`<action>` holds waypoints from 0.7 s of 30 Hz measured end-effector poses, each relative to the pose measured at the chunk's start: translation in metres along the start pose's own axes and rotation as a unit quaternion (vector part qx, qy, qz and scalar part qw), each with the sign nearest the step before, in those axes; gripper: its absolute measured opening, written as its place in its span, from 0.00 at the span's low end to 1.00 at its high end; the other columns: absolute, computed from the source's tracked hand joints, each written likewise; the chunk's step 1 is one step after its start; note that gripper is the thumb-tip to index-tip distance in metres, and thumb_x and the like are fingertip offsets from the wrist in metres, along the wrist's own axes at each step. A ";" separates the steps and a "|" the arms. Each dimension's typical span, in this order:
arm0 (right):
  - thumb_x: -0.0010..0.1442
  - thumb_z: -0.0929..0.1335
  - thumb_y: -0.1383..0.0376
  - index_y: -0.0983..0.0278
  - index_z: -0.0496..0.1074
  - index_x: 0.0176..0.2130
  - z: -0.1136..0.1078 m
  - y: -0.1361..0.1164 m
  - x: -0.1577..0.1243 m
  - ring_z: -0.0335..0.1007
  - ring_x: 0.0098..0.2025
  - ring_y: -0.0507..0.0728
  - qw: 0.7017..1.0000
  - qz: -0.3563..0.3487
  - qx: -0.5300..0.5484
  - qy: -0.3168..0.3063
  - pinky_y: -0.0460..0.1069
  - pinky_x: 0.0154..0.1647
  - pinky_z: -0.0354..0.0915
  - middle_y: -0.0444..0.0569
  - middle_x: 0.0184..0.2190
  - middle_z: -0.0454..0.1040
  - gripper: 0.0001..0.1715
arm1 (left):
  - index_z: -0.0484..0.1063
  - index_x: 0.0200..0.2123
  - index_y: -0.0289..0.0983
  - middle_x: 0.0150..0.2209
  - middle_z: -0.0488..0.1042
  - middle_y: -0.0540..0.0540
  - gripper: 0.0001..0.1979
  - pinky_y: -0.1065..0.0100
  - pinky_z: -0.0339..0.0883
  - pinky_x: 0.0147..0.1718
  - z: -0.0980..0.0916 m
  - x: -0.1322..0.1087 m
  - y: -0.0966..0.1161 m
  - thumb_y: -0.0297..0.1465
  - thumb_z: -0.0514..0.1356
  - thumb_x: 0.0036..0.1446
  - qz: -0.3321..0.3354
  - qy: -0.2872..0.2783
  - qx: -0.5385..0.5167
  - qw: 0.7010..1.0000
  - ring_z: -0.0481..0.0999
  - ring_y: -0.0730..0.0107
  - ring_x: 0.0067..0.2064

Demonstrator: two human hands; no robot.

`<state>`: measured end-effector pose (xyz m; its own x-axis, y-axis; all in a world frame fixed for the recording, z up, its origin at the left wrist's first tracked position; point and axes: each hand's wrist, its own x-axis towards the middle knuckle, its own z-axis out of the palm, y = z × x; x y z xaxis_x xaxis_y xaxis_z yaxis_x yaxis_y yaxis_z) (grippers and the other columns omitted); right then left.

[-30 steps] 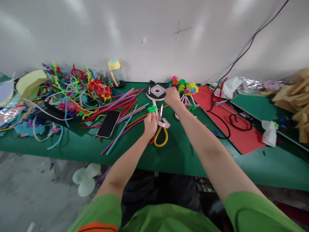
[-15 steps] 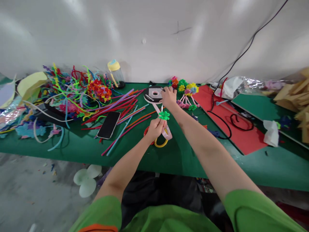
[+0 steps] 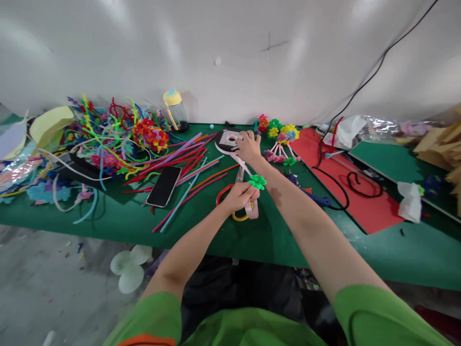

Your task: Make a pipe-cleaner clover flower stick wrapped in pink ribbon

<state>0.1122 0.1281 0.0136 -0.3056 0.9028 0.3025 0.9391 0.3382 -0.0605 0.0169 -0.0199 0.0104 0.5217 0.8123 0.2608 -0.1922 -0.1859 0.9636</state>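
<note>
My left hand (image 3: 242, 197) is closed on a green pipe-cleaner flower (image 3: 258, 182) and a strip of pale pink ribbon (image 3: 252, 210), whose loop hangs below the fingers. From there the ribbon runs up to a flat black-and-white ribbon spool (image 3: 227, 138) lying on the table. Over the spool's right side bends my right hand (image 3: 249, 148), gripping its edge; the fingertips are partly hidden. Scissors (image 3: 240, 217) with red and yellow handles lie under my left hand, which covers part of them.
A phone (image 3: 163, 186) and loose pipe cleaners (image 3: 192, 187) lie to the left, before a tangled colourful heap (image 3: 118, 129). Behind stands a yellow-lidded bottle (image 3: 175, 110). Finished pipe-cleaner flowers (image 3: 283, 137), a red board (image 3: 345, 192) and a black cable (image 3: 340, 192) are to the right.
My left hand and the green flower have shifted right and slightly toward me. My right hand reaches further over the spool, fingers more spread. The scissors' blades show more.
</note>
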 end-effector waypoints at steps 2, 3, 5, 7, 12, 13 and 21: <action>0.56 0.58 0.72 0.65 0.71 0.43 -0.003 0.004 0.000 0.49 0.56 0.68 0.999 0.035 0.005 0.019 0.65 0.51 0.49 0.58 0.54 0.60 0.18 | 0.52 0.16 0.37 0.16 0.55 0.52 0.24 0.70 0.52 0.21 0.000 0.000 -0.001 0.46 0.48 0.58 -0.003 -0.012 -0.003 1.000 0.56 0.78 0.20; 0.55 0.58 0.74 0.66 0.71 0.42 -0.004 0.005 -0.001 0.49 0.56 0.69 0.998 0.061 0.019 0.024 0.66 0.50 0.49 0.59 0.54 0.60 0.19 | 0.53 0.16 0.37 0.16 0.55 0.52 0.24 0.69 0.52 0.21 0.000 0.000 -0.002 0.46 0.48 0.58 -0.002 -0.007 -0.005 1.000 0.56 0.78 0.20; 0.54 0.58 0.74 0.68 0.71 0.41 -0.008 0.007 -0.004 0.51 0.55 0.71 0.993 0.100 0.065 0.016 0.66 0.49 0.51 0.61 0.52 0.62 0.18 | 0.53 0.16 0.36 0.17 0.55 0.52 0.24 0.69 0.53 0.22 -0.001 0.001 -0.005 0.46 0.47 0.58 0.002 0.023 -0.007 1.000 0.56 0.78 0.20; 0.53 0.60 0.72 0.69 0.72 0.40 -0.014 0.007 -0.009 0.57 0.52 0.70 0.988 0.108 0.110 -0.008 0.64 0.47 0.56 0.63 0.48 0.66 0.17 | 0.54 0.17 0.36 0.17 0.55 0.53 0.24 0.69 0.53 0.22 -0.002 0.002 -0.009 0.47 0.47 0.58 0.003 0.080 -0.006 0.997 0.56 0.78 0.21; 0.54 0.63 0.67 0.65 0.74 0.34 -0.037 0.003 -0.041 0.69 0.38 0.56 0.975 0.028 0.209 -0.074 0.51 0.42 0.64 0.51 0.34 0.74 0.11 | 0.55 0.19 0.36 0.17 0.56 0.54 0.23 0.71 0.51 0.22 -0.003 0.004 -0.017 0.47 0.48 0.58 0.008 0.160 -0.018 0.987 0.56 0.80 0.20; 0.55 0.63 0.67 0.64 0.74 0.35 -0.042 0.003 -0.051 0.69 0.38 0.54 0.967 -0.005 0.239 -0.086 0.49 0.42 0.65 0.49 0.36 0.74 0.11 | 0.55 0.19 0.36 0.17 0.55 0.54 0.23 0.71 0.51 0.21 -0.003 0.004 -0.018 0.47 0.48 0.57 0.009 0.161 -0.026 0.987 0.56 0.80 0.20; 0.58 0.62 0.64 0.62 0.72 0.36 -0.062 0.008 -0.124 0.64 0.51 0.60 0.930 -0.113 0.348 -0.040 0.59 0.51 0.62 0.53 0.46 0.69 0.10 | 0.57 0.22 0.36 0.17 0.59 0.53 0.20 0.72 0.52 0.20 -0.003 0.002 -0.013 0.44 0.49 0.58 0.020 0.132 -0.090 0.987 0.60 0.79 0.20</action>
<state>0.1678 0.0024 0.0340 -0.5194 0.7957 0.3116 0.5293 0.5858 -0.6137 0.0180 -0.0141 -0.0019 0.2796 0.9267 0.2511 -0.3647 -0.1394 0.9206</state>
